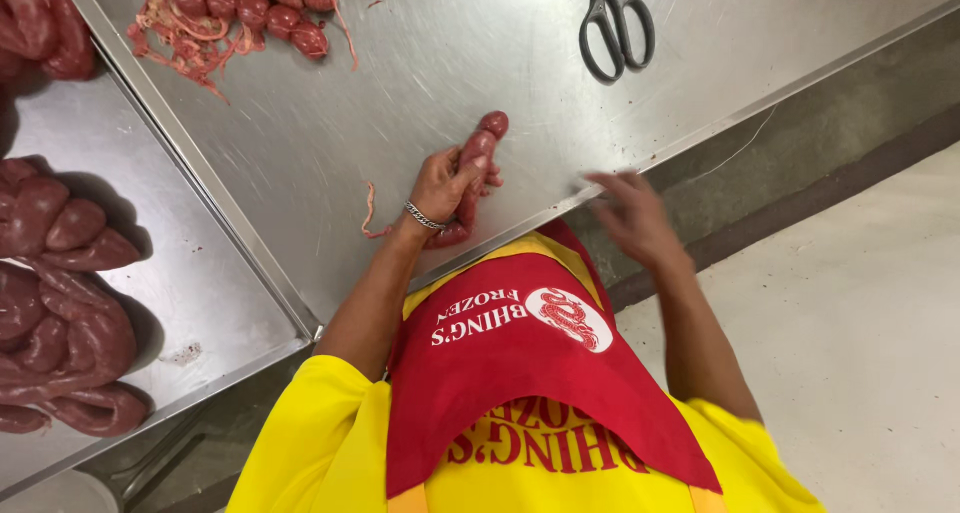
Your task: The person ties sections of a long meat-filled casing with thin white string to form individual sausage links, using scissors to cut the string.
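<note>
From my station I see the left hand (443, 189) closed around a short red sausage string (480, 151), pressing it down on the steel table (400, 93) right at its near edge. The right hand (632, 216) hovers blurred over that same edge, fingers spread and apparently empty. My worry is a greasy link sliding off the edge to the floor, or too hard a squeeze splitting the casing. The scissors (616, 28) lie well apart, toward the far edge.

My left hand (445, 188): forearm reaching forward, fingers curled in a grip | my right hand (632, 216): blurred, fingers loosely spread, palm down
</note>
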